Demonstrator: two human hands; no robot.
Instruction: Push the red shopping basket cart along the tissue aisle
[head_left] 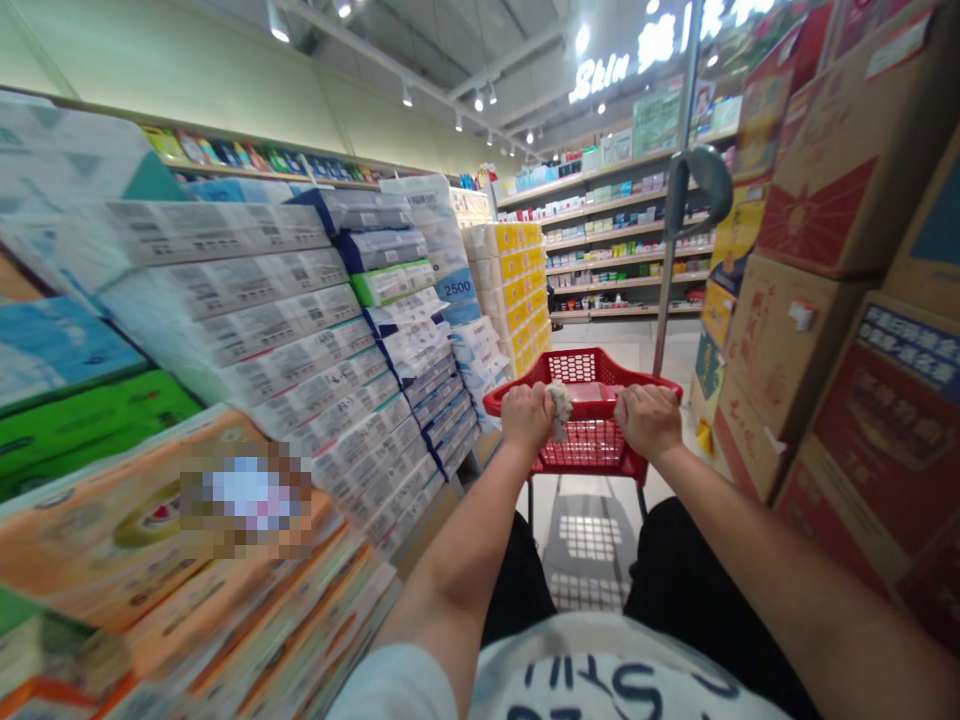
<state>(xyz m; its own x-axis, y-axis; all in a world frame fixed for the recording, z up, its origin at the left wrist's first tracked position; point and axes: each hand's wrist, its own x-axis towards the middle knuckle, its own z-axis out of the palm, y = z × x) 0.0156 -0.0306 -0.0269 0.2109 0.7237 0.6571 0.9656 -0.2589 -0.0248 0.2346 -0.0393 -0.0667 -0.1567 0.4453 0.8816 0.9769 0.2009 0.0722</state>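
A red plastic shopping cart [589, 442] stands straight in front of me, its mesh basket facing away down the aisle. My left hand [527, 418] is closed around the left part of its handle. Beside that thumb is a crumpled whitish bundle [559, 408], perhaps cloth or tissue; whether the fingers pinch it too I cannot tell. On the right part of the handle, my right hand [649, 420] is wrapped with the fingers curled over. Most of the basket's inside is hidden by the handle and hands.
Tall stacks of packaged tissue [300, 330] line the left side, with orange packs [172, 520] close by. Cardboard cartons [780, 350] are piled on the right. A metal pole [670, 270] rises right of the cart. Stocked shelves [622, 235] stand beyond the pale floor [622, 345].
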